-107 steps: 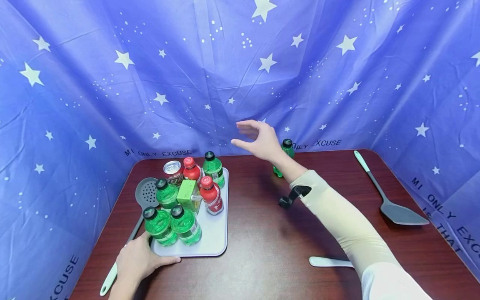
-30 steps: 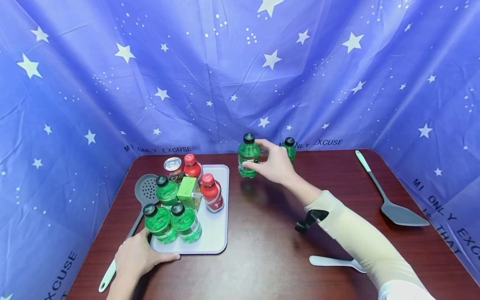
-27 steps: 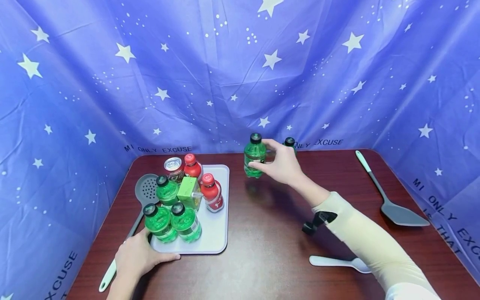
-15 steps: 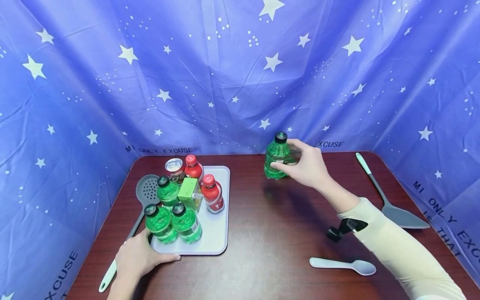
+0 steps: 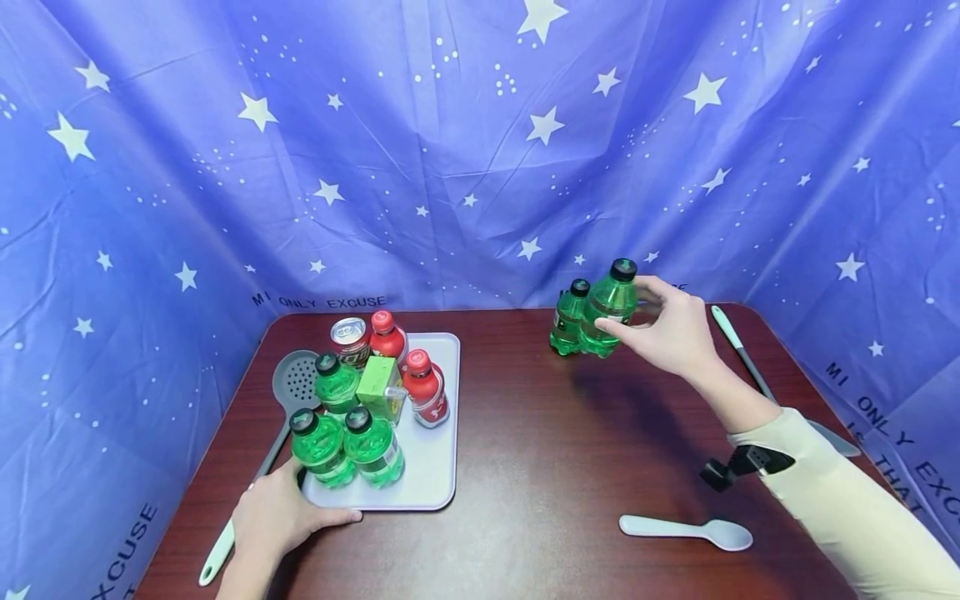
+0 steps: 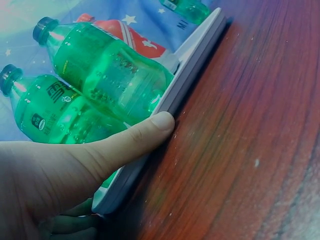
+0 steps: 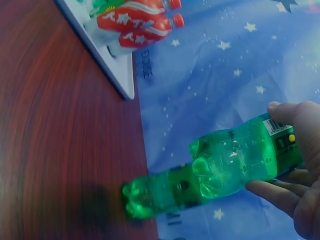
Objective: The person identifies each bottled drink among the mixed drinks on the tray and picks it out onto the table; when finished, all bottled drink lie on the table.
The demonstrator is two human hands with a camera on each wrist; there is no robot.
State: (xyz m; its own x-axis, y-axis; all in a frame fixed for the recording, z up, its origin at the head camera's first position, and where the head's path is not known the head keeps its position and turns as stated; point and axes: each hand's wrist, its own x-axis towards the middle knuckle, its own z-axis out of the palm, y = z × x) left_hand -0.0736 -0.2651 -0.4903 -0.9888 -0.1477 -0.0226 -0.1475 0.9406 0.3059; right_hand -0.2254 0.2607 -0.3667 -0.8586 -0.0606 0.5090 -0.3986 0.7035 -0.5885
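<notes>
My right hand (image 5: 681, 335) grips a green soda bottle (image 5: 617, 293) by its middle, thumb on one side and fingers on the other. The bottle leans slightly, its base lifted off the table in the right wrist view. Just left of it a second green bottle (image 5: 567, 323) stands on the table. My left hand (image 5: 272, 512) holds the near left corner of a pale tray (image 5: 431, 479); its thumb presses the front edge and its fingers reach along the left side, partly hidden. Several green bottles (image 6: 112, 70), two red-capped bottles (image 5: 424, 390), a can (image 5: 350, 342) and a green box (image 5: 381, 383) crowd the tray.
A slotted spatula-like skimmer (image 5: 298, 379) lies left of the tray, partly under my left hand. A white spoon (image 5: 686, 529) lies near the front right. Behind my right forearm is a turner (image 5: 738, 342). Starry curtains (image 5: 450, 167) border the table.
My right hand has taken the green bottle from the tray's far right corner and carried it rightward to beside the standing green bottle. My left hand stays at the tray corner.
</notes>
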